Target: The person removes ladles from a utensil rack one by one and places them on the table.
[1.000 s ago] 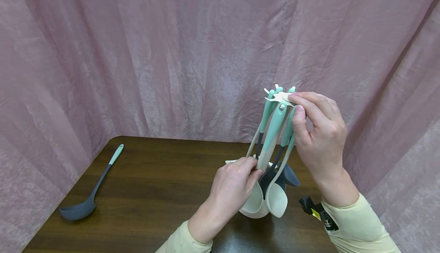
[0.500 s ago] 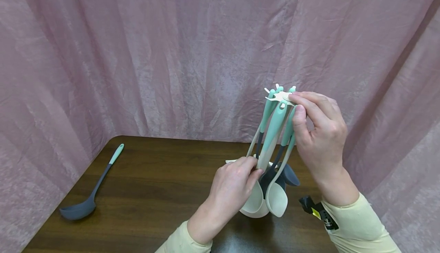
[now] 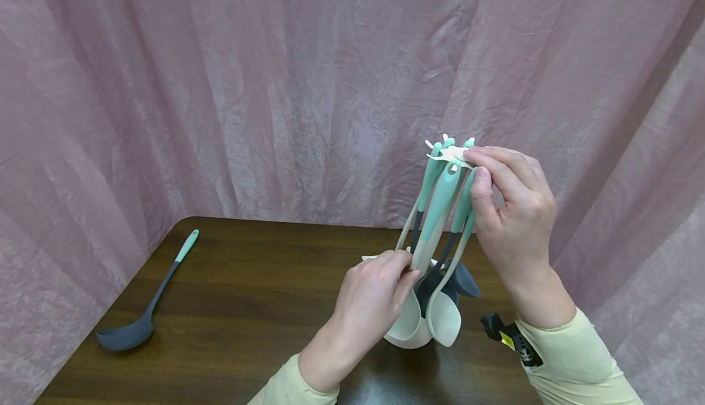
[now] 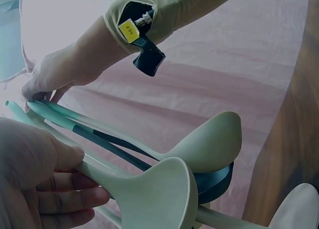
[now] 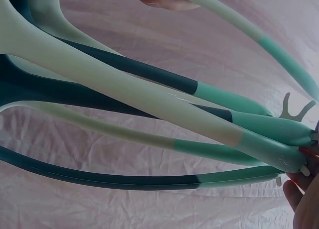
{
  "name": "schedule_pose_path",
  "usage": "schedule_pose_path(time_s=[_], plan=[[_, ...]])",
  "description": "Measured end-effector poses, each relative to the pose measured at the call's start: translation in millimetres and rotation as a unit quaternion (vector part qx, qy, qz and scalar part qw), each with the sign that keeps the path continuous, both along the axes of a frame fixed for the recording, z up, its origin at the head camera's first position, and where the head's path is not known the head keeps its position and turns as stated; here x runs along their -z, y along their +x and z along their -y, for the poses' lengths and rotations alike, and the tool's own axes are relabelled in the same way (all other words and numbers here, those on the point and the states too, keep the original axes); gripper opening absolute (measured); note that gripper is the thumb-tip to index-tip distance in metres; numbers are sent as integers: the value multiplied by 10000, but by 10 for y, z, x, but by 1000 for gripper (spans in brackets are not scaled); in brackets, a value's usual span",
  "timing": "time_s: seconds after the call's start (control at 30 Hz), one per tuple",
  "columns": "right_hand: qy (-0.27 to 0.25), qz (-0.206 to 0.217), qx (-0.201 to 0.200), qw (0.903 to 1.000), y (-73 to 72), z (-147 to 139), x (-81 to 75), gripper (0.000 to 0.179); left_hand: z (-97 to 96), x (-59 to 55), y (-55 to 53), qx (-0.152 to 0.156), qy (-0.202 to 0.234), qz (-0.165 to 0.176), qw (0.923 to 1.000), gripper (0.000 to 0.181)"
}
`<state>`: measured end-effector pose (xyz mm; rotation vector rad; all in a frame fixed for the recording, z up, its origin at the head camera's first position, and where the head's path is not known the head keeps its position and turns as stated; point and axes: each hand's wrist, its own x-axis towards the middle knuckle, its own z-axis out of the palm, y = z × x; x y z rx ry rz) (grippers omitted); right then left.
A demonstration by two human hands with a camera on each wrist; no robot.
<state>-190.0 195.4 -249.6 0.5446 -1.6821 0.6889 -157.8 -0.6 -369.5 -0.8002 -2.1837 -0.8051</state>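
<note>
My left hand (image 3: pixel 366 301) pinches a cream ladle (image 4: pixel 154 199) by its neck, thumb against the fingers. The ladle's mint handle (image 3: pixel 440 203) slants up to the white hook rack (image 3: pixel 451 155), its holed end beside a hook tip. Whether the hole sits on the hook is hard to tell. Up at the rack, my right hand (image 3: pixel 514 209) pinches the rim between thumb and fingers. Other mint-handled utensils hang around the rack, among them a cream spoon-like one (image 3: pixel 443 319) and a dark grey one (image 3: pixel 465 281). The stand's white base (image 3: pixel 410 342) is partly hidden behind them.
A dark grey ladle (image 3: pixel 126 335) with a mint handle lies on the brown wooden table (image 3: pixel 264 307) at the far left. Pink curtain (image 3: pixel 341 87) hangs behind the table and along both sides. A black wrist camera (image 3: pixel 512 341) sits on my right sleeve.
The held ladle's handle end has shifted very slightly upward at the hook. Both hands keep their grips and almost the same places. The grey ladle on the table stays put.
</note>
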Motion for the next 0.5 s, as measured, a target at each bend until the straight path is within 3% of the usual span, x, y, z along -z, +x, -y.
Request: schedule_pose_path(time_s=[0.5], plan=[[-32,58,-100,9999,12,1,-6,39,105,-40,-3,-155,-55,-47,9999,16]])
